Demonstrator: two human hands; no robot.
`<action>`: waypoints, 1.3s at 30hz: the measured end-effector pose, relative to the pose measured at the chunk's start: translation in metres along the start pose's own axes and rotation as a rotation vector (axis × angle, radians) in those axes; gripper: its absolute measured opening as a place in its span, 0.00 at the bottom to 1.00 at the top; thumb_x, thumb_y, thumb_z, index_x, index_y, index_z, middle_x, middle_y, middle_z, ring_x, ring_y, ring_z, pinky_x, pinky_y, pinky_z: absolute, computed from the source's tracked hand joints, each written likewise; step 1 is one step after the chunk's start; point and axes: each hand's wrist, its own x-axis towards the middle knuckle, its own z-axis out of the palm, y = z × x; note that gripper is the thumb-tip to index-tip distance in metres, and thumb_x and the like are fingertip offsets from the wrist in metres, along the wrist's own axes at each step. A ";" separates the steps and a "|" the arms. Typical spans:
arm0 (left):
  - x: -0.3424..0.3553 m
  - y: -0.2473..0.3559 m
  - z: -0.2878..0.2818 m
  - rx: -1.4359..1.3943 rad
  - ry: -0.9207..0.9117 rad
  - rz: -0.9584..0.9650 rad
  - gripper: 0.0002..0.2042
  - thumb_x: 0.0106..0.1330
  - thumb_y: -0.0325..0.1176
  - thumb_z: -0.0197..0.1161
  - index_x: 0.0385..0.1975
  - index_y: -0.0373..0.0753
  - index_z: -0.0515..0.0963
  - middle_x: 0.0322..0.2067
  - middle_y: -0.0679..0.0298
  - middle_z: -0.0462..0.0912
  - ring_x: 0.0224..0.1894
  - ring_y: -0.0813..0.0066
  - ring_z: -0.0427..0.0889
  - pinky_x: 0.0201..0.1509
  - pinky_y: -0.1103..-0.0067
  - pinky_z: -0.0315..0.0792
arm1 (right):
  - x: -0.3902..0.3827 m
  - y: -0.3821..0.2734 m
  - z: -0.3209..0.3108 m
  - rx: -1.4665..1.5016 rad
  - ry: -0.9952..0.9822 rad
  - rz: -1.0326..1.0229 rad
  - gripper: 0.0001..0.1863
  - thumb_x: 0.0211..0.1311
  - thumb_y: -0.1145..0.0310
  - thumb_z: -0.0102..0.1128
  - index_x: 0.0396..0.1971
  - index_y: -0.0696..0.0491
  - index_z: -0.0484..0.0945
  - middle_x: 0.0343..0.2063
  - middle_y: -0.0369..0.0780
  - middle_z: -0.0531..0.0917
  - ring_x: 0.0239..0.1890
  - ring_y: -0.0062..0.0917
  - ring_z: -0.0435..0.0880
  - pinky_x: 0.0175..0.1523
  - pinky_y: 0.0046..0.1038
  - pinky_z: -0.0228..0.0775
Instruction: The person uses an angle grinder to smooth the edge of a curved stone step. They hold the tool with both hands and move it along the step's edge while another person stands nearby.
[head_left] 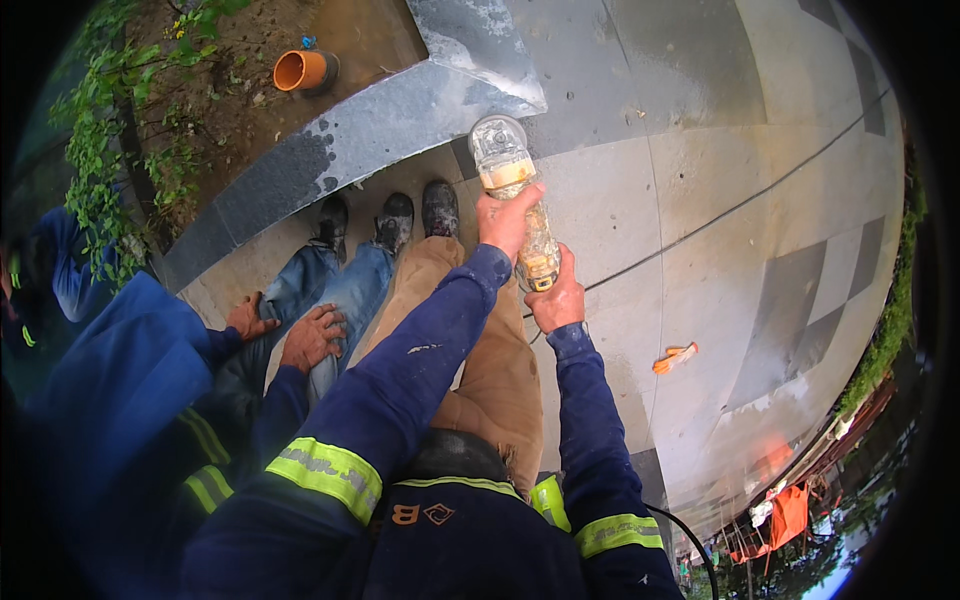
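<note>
An angle grinder (505,172), worn and caked in pale dust, is held in both my hands. My left hand (505,220) wraps round its body just behind the yellowish collar. Around the rear end of the grinder closes my right hand (557,295). The round head of the tool lies close to the corner of a grey stone kerb (430,105); whether the disc touches the stone, I cannot tell. A black cord (700,230) runs off across the paving from near my right hand.
At my left a co-worker in jeans (350,285) rests both hands on the knees. Beyond the kerb, an orange pipe (303,72) stands in muddy soil beside a leafy plant (110,90). An orange-and-white glove (676,358) lies on the grey paving (600,400) to the right.
</note>
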 end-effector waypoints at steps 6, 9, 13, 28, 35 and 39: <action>-0.043 0.031 -0.029 -0.067 -0.028 0.054 0.15 0.57 0.29 0.69 0.43 0.36 0.76 0.34 0.64 0.81 0.31 0.75 0.81 0.34 0.76 0.76 | -0.054 -0.029 0.003 0.027 0.020 0.020 0.43 0.41 0.71 0.68 0.61 0.54 0.59 0.40 0.56 0.82 0.44 0.50 0.83 0.48 0.40 0.75; -0.065 0.046 -0.031 -0.075 0.008 0.139 0.15 0.57 0.29 0.69 0.43 0.36 0.76 0.35 0.65 0.81 0.33 0.75 0.80 0.37 0.76 0.76 | -0.074 -0.033 -0.002 -0.057 0.005 -0.015 0.36 0.44 0.67 0.70 0.56 0.55 0.63 0.35 0.56 0.83 0.41 0.53 0.82 0.46 0.44 0.74; -0.089 0.072 -0.034 -0.106 0.029 0.178 0.15 0.57 0.29 0.69 0.44 0.36 0.76 0.35 0.65 0.81 0.34 0.75 0.80 0.39 0.76 0.75 | -0.090 -0.053 -0.012 -0.081 -0.015 -0.103 0.36 0.44 0.66 0.70 0.55 0.55 0.64 0.34 0.56 0.83 0.41 0.53 0.82 0.46 0.45 0.74; -0.178 0.162 -0.061 -0.711 -0.673 -0.390 0.28 0.64 0.58 0.54 0.51 0.40 0.71 0.44 0.50 0.76 0.45 0.57 0.78 0.49 0.61 0.73 | -0.131 -0.123 -0.037 -0.326 0.012 -0.402 0.28 0.53 0.64 0.63 0.55 0.52 0.69 0.35 0.52 0.83 0.39 0.50 0.82 0.42 0.43 0.76; -0.207 0.182 -0.034 -2.022 -0.260 -1.596 0.25 0.64 0.55 0.55 0.53 0.44 0.72 0.52 0.55 0.74 0.56 0.60 0.73 0.62 0.64 0.61 | -0.144 -0.132 -0.064 -0.252 0.034 -0.744 0.27 0.56 0.57 0.63 0.53 0.55 0.73 0.49 0.50 0.79 0.47 0.46 0.80 0.49 0.43 0.74; -0.205 0.185 -0.029 -2.622 0.408 -1.847 0.24 0.64 0.54 0.55 0.54 0.47 0.72 0.57 0.57 0.73 0.61 0.62 0.70 0.70 0.65 0.54 | -0.165 -0.119 -0.127 -0.089 -0.068 -0.585 0.34 0.53 0.57 0.69 0.57 0.57 0.70 0.50 0.51 0.79 0.48 0.45 0.80 0.52 0.41 0.74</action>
